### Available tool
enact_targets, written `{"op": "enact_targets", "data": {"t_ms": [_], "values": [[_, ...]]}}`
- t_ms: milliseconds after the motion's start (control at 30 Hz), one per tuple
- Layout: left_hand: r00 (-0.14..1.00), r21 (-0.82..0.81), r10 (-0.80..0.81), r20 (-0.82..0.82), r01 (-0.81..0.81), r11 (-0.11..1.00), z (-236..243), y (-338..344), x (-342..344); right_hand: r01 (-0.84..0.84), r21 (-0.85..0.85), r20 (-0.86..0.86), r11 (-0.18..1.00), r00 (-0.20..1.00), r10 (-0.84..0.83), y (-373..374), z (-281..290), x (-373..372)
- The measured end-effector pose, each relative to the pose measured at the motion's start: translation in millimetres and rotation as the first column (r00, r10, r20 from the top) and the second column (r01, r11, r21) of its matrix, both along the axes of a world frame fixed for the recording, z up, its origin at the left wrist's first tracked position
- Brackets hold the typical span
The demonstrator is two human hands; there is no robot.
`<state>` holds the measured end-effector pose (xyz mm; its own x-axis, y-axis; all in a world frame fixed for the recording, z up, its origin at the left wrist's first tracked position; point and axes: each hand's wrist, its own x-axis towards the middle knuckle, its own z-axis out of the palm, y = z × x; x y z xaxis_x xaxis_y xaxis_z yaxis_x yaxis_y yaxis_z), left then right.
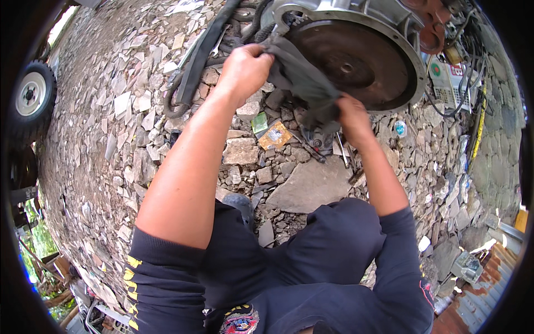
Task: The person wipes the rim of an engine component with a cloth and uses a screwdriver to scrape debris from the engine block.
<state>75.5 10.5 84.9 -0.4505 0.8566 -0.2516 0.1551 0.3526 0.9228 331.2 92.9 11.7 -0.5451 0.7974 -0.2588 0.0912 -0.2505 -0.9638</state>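
A dark grey cloth (305,78) is stretched between my two hands, in front of a large round metal housing (421,61) with a brown, rusty disc (356,58) inside it. My left hand (245,72) pinches the cloth's upper left end, near the housing's rim. At the cloth's lower right end my right hand (354,119) grips it, close to the lower edge of the disc. The cloth hangs down between them and covers part of the housing's left side. Below it, a few thin tools (342,150) lie on the stones, partly hidden.
Broken stones cover the ground, with a large flat slab (311,183) before my knees. Thick dark ropes or hoses (245,28) lie at the upper left. A wheel (34,94) stands far left. Rusty corrugated sheet (484,289) is at the lower right.
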Motion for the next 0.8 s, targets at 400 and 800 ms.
{"op": "enact_targets", "data": {"t_ms": [400,800], "values": [[0.831,-0.58,-0.383,-0.404,0.092,0.809,3.0,-13.1,-22.9,-0.448,0.892,0.385,-0.064,0.826,-0.412,18.9,97.5,-35.3],[0.818,-0.339,0.118,-0.563,-0.359,0.87,-5.6,-70.2,-129.4,-0.71,0.696,0.592,-0.103,0.65,-0.476,26.1,4.8,-93.7]]}}
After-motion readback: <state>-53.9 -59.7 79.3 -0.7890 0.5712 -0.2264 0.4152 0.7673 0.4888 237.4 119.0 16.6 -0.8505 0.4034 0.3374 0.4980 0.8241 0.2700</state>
